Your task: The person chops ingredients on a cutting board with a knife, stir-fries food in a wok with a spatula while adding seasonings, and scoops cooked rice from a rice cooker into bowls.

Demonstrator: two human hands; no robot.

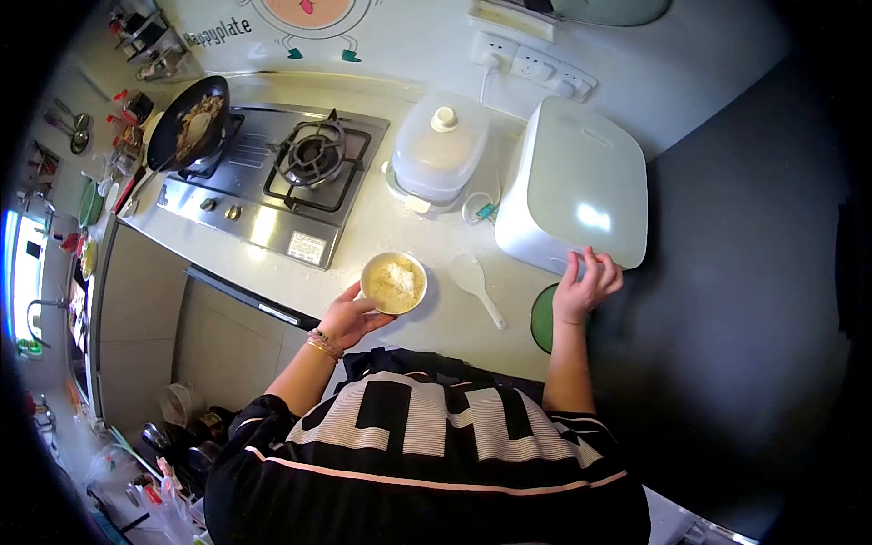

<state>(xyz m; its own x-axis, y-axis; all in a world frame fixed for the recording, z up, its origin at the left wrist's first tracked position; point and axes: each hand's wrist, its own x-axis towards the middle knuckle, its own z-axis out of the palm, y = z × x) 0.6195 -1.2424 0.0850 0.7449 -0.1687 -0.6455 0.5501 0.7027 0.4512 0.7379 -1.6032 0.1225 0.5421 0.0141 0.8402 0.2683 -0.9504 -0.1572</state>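
My left hand [350, 318] is wrapped round the side of a small bowl [365, 275], with the thumb near the rim. Inside it lies yellowish grain-like food with a white heap on top. My right hand [589, 286] is at the front edge of a large white bin [527, 232] with a pale, shiny lid [590, 173]. Its fingers are bent and slightly apart, touching the edge near the lid, and no loose thing shows in them. The lid lies down on the bin. Between my hands, a white rice paddle [477, 286] lies on the counter.
A frying pan [189, 124] with food sits on the left burner of the gas stove [259, 213]. Beside the bare right burner stands a lidded translucent steamer [440, 150]. A green round thing [543, 318] lies partly under my right forearm. Sockets [531, 65] line the wall.
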